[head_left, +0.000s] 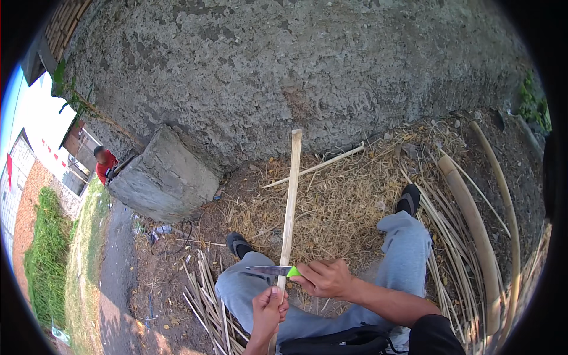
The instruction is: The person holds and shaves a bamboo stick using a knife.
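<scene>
A long, pale bamboo strip (291, 198) stands up between my knees, its far end pointing at the wall. My left hand (268, 310) is wrapped round its lower part. In my right hand (325, 278) is a knife (271, 270) with a bright green handle, gripped with the fingers closed. The blade points left and lies across the strip, just above my left hand. Whether the edge bites into the bamboo I cannot tell. The lower end of the strip runs down past my left hand toward my lap.
Pale shavings (331, 207) cover the ground before me. Cut strips lie in a pile (207, 299) at left and a bundle (452, 248) at right, beside a thick bamboo pole (473, 236). A rough wall (307, 71) and concrete block (168, 177) stand ahead; a person in red (105, 164) is beyond.
</scene>
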Tool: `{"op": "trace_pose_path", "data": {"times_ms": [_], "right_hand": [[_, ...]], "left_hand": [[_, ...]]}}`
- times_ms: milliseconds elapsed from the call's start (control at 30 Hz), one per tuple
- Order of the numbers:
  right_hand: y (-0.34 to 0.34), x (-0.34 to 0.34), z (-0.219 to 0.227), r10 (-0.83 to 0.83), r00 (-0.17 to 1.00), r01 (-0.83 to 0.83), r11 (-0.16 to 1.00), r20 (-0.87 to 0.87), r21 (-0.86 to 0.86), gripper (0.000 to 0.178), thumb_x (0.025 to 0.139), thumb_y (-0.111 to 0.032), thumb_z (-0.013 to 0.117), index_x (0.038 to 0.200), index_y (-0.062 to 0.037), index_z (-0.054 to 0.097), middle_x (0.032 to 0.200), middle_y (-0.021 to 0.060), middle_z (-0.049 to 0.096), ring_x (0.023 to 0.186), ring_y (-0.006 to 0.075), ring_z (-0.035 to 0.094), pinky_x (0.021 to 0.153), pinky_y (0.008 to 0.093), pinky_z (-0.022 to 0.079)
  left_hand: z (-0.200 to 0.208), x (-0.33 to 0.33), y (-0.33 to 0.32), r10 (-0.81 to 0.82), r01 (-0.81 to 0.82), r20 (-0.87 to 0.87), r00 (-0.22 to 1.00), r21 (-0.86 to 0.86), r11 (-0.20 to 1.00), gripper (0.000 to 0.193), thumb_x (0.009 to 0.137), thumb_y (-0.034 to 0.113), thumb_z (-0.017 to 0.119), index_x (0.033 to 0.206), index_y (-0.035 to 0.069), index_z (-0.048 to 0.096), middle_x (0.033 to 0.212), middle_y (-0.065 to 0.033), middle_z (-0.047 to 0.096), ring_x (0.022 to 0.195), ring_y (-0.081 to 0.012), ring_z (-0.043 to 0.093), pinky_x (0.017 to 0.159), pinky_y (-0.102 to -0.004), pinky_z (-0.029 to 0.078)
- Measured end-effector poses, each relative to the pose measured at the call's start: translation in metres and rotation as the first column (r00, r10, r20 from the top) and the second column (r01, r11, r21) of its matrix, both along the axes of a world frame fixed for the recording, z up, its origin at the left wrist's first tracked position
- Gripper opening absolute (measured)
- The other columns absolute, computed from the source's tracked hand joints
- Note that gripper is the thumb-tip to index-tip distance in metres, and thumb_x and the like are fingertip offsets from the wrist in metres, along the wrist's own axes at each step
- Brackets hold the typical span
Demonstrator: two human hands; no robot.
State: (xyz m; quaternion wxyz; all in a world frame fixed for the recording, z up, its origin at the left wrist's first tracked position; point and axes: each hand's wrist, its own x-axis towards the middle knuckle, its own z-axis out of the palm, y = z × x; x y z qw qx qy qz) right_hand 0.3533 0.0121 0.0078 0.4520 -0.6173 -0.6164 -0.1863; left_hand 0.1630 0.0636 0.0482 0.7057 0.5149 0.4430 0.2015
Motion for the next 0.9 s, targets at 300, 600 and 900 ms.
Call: {"op": "trace_pose_path", "data": {"times_ms": [300, 600, 900], "right_hand": [[0.004, 0.002, -0.003, -0.027, 0.999, 0.027, 1.000, -0.040, 0.009, 0.023, 0.087, -0.032, 0.070, 0.091, -0.0098, 0.066, 0.056, -0.0009, 0.049, 0.038, 0.0136, 0.052, 0.032, 0.0296, 0.035], [0.007, 0.014, 0.006, -0.138, 0.988, 0.139, 0.990, -0.067, 0.016, 0.025, 0.084, -0.031, 0.072, 0.092, -0.0073, 0.068, 0.056, -0.0013, 0.050, 0.037, 0.0136, 0.049, 0.033, 0.0306, 0.033], [0.005, 0.024, 0.003, -0.166, 0.973, 0.168, 0.986, -0.159, 0.001, 0.023, 0.087, -0.031, 0.070, 0.091, -0.0088, 0.069, 0.054, 0.0017, 0.055, 0.037, 0.0171, 0.052, 0.032, 0.0328, 0.035]], "left_hand": [[0.002, -0.001, -0.003, -0.027, 0.028, 0.010, 1.000, -0.079, 0.997, 0.032, 0.105, 0.028, 0.044, 0.089, 0.002, 0.053, 0.055, -0.0001, 0.037, 0.041, -0.0048, 0.027, 0.037, -0.0225, 0.019], [0.000, 0.003, -0.001, -0.005, 0.005, 0.012, 1.000, -0.052, 0.999, 0.034, 0.105, 0.029, 0.043, 0.088, 0.002, 0.053, 0.055, 0.0000, 0.038, 0.041, -0.0042, 0.028, 0.036, -0.0222, 0.019], [-0.003, -0.006, 0.001, -0.055, 0.052, -0.031, 0.998, -0.097, 0.994, 0.033, 0.105, 0.026, 0.043, 0.088, 0.000, 0.053, 0.057, 0.0009, 0.039, 0.042, -0.0031, 0.028, 0.038, -0.0215, 0.020]]}}
